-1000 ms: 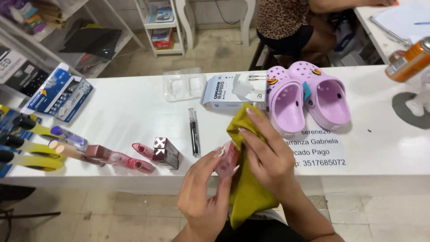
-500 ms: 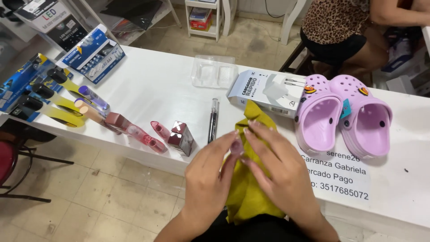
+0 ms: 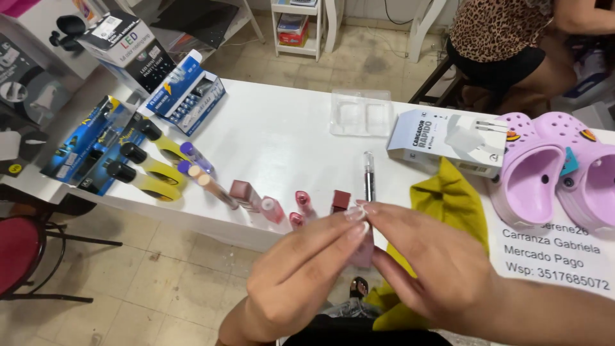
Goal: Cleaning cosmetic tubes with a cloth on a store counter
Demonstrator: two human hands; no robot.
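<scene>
While both hands meet over the table edge (image 3: 211, 224), left hand (image 3: 298, 279) and right hand (image 3: 435, 269) pinch a small pink tube (image 3: 364, 247) between fingertips, just left of the yellow cloth (image 3: 448, 202). Other lip products (image 3: 282, 208) lie untouched farther left of that cloth.

my left hand (image 3: 291, 282) + right hand (image 3: 435, 266) meet fingertip to fingertip, pinching small pink lipstick tube (image 3: 364, 247) btwn them | yellow-green cloth bag (image 3: 451, 205) under right hand | slim clear pen-like stick (image 3: 368, 176) just beyond on white tabletop (image 3: 282, 138) | lilac foam clogs (image 3: 557, 170) far right
</scene>
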